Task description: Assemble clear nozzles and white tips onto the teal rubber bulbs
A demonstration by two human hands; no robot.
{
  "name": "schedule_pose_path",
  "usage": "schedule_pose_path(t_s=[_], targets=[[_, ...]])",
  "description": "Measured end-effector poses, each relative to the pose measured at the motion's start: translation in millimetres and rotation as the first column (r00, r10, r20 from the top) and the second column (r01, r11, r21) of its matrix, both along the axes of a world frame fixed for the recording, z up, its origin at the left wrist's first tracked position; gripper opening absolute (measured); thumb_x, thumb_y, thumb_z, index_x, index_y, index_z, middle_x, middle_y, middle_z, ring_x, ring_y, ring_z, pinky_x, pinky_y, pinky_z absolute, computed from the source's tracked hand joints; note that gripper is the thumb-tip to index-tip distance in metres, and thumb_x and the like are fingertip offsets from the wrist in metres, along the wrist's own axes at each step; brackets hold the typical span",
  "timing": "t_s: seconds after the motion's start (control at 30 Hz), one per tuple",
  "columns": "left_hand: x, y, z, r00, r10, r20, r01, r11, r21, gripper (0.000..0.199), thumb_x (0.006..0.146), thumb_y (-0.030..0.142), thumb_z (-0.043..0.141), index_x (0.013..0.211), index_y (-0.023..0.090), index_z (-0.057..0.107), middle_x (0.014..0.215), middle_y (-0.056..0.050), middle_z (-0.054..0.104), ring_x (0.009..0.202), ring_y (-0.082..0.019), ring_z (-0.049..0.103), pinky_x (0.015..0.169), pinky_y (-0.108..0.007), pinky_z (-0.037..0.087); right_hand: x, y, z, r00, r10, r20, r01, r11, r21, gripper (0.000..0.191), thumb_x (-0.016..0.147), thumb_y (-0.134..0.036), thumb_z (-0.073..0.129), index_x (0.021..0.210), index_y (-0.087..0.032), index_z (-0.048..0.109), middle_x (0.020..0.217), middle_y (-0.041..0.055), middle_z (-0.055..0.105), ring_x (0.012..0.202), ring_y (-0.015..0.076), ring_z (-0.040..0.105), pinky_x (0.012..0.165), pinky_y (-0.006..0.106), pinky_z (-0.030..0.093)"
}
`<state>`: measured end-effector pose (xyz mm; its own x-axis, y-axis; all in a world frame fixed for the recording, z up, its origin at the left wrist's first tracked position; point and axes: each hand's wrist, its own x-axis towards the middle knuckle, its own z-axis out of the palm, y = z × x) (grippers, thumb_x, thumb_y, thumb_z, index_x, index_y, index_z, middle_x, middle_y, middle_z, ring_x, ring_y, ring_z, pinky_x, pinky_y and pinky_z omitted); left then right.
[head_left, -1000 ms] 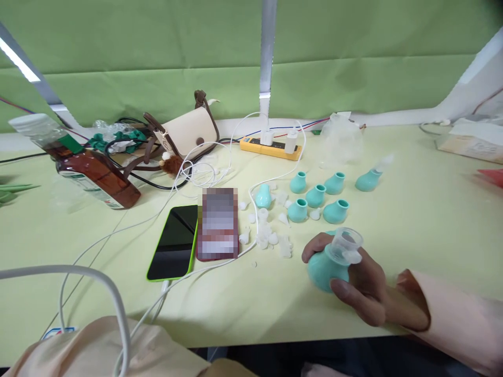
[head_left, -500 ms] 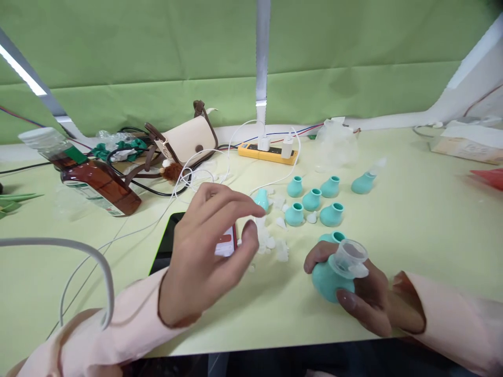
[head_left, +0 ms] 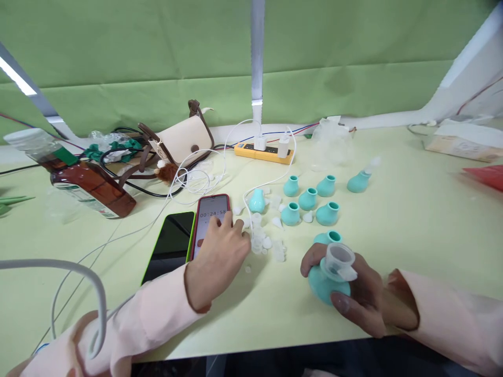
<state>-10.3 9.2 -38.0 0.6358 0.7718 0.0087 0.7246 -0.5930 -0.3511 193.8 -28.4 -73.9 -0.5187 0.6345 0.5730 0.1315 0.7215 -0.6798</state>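
Note:
My right hand [head_left: 363,298] is wrapped round a teal squeeze bulb [head_left: 328,283], which has a clear plastic collar [head_left: 340,259] at its mouth. My left hand [head_left: 220,254] is palm down over the lower right of a red-edged phone [head_left: 214,205] showing a running timer. Its fingers are curled, with the tips hidden beneath. Right beside it lie small clear plastic pieces [head_left: 257,238]. Another teal bulb [head_left: 328,238] stands behind the one I hold. Several open-mouthed teal bulbs [head_left: 291,214] stand farther back, and a glossy teal bulb [head_left: 257,201] is near the phone.
A black phone with a green edge [head_left: 168,243] lies left of the red one. Behind are an amber bottle [head_left: 96,188], a cream handbag [head_left: 188,140], a yellow power strip [head_left: 264,153] and white cables. A teal bulb with clear tip [head_left: 358,181] is at right.
My left hand has gone from raised, with thumb and fingers apart, to lowered and curled near the phone and clear pieces. My right hand still holds the bulb. The view has shifted slightly.

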Motion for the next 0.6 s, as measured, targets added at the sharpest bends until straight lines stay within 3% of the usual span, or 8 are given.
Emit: schedule_pose_path(t_s=[0.17,0.27,0.43,0.6], targets=[[3.1,-0.6,-2.9,0.995,-0.03,0.096,0.024,0.998,0.059,0.016,0.079,0.01,0.045,0.071,0.014,0.06,0.069,-0.009,0.061,0.073,-0.027,0.053,0.057,-0.037,0.039,-0.5,0.0,3.3,0.994,-0.031,0.101,0.032,0.999,-0.009,0.021,0.077,-0.027,0.037,0.096,-0.019,0.041,0.071,0.0042,0.047,0.054,0.0135,0.041,0.047,0.028,0.036],[3.8,-2.5,-1.1,0.977,-0.061,0.204,0.039,0.993,0.111,0.019,0.079,0.011,0.042,0.089,0.013,0.059,0.081,-0.01,0.061,0.078,-0.027,0.051,0.061,-0.038,0.041,-0.2,-0.2,4.5,0.994,-0.017,0.111,0.02,0.999,-0.025,0.019,0.078,-0.026,0.036,0.095,-0.019,0.04,0.071,0.0035,0.047,0.051,0.0126,0.039,0.046,0.027,0.034],[7.1,-4.5,-6.3,0.952,-0.131,0.276,0.126,0.991,0.038,0.032,0.082,0.024,0.042,0.11,0.012,0.051,0.103,-0.014,0.055,0.092,-0.031,0.045,0.072,-0.043,0.042,0.5,-1.3,0.3,0.993,-0.037,0.108,0.042,0.998,-0.038,0.018,0.078,-0.028,0.037,0.094,-0.019,0.041,0.073,0.0039,0.048,0.057,0.0141,0.043,0.051,0.029,0.037],[12.6,-3.7,-23.5,0.972,-0.106,0.208,0.09,0.992,0.087,0.023,0.084,0.015,0.039,0.096,0.013,0.059,0.116,-0.015,0.05,0.103,-0.035,0.041,0.077,-0.046,0.039,-0.7,-0.5,-4.0,0.995,-0.027,0.096,0.033,0.998,-0.06,0.018,0.078,-0.026,0.037,0.092,-0.018,0.042,0.073,0.004,0.048,0.057,0.0137,0.042,0.051,0.028,0.035]])
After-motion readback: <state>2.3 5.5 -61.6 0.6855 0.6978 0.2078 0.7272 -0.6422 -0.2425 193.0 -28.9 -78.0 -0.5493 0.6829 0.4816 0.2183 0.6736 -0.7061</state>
